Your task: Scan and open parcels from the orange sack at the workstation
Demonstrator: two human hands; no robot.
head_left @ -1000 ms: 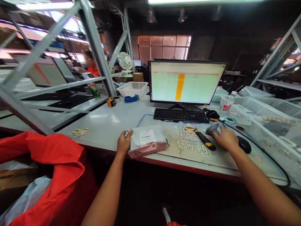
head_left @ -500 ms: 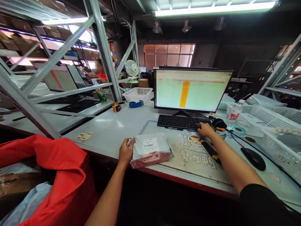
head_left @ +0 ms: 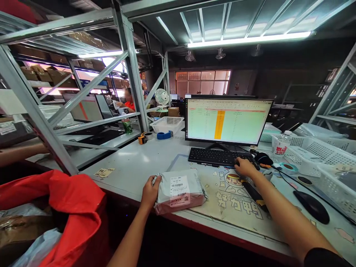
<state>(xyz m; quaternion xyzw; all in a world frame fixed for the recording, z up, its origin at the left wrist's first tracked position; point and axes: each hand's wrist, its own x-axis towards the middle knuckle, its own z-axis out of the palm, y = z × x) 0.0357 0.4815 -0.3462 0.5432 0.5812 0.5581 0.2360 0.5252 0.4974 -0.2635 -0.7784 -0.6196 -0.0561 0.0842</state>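
A white plastic-wrapped parcel (head_left: pixel 166 185) with a printed barcode label (head_left: pixel 180 190) rests at the desk's front edge. My left hand (head_left: pixel 150 190) grips its left side, fingers curled round the corner. On the right end of the black keyboard (head_left: pixel 213 157) lies my right hand (head_left: pixel 244 167), fingers over the keys and holding nothing; part of its fingers is hidden. Behind the keyboard a monitor (head_left: pixel 244 122) displays a spreadsheet with an orange column. A black-handled tool (head_left: pixel 254 194) is partly under my right forearm, on a desk mat (head_left: pixel 222 209) with a cartoon print.
A red sack (head_left: pixel 80 193) holding packages stands at the left. White baskets (head_left: pixel 314 148), a bottle (head_left: pixel 282 144) and a mouse (head_left: pixel 311 205) are on the right. Metal rack posts (head_left: pixel 135 70) rise at left; a person's arm (head_left: pixel 22 154) reaches in beyond them.
The view has tilted upward, so everything sits lower in the picture. On the monitor, the spreadsheet content has changed slightly. Another person's arm now appears at far left. My hands keep their places.
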